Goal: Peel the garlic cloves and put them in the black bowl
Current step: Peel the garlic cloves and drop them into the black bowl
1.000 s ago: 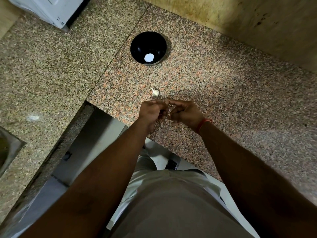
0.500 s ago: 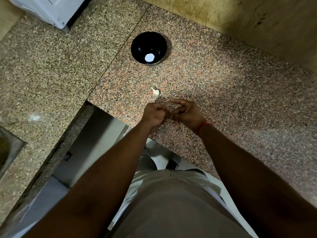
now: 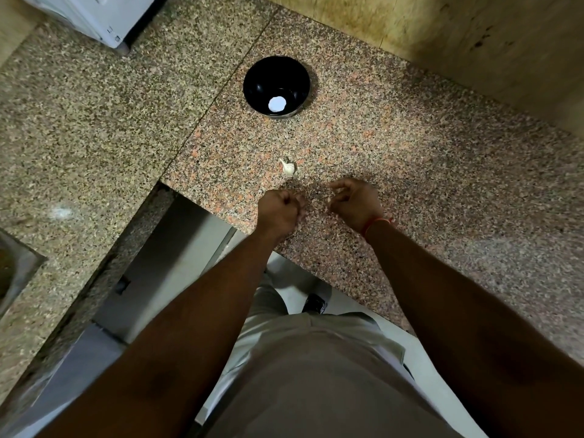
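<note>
The left hand is curled into a fist just above the counter, near its front edge. What it encloses cannot be seen from the head view; a clove may be inside, but this cannot be confirmed. The right hand sits just beside it, apart by a small gap, with fingers bent and thumb and forefinger drawn together. A pale speck shows at its fingertips (possibly skin or a clove, too small to identify), so whether it pinches anything cannot be told.

Just beyond the hands, a garlic clove lies on the counter with its papery tip still attached; it appears unpeeled. Farther back, well apart from the hands, the bowl stands upright on the counter. A round white patch shows on its floor (more likely a light reflection than a clove; not determinable).

Status, as a judgement: the task is at an early or middle stage. Peeling appears to be the step in hand. No peeled clove can be confirmed in the bowl. Remaining work: finish any clove held, transfer it to the bowl, then peel and transfer the clove on the counter.

At the upper left corner stands a white appliance; a metal sink edge shows at far left.
</note>
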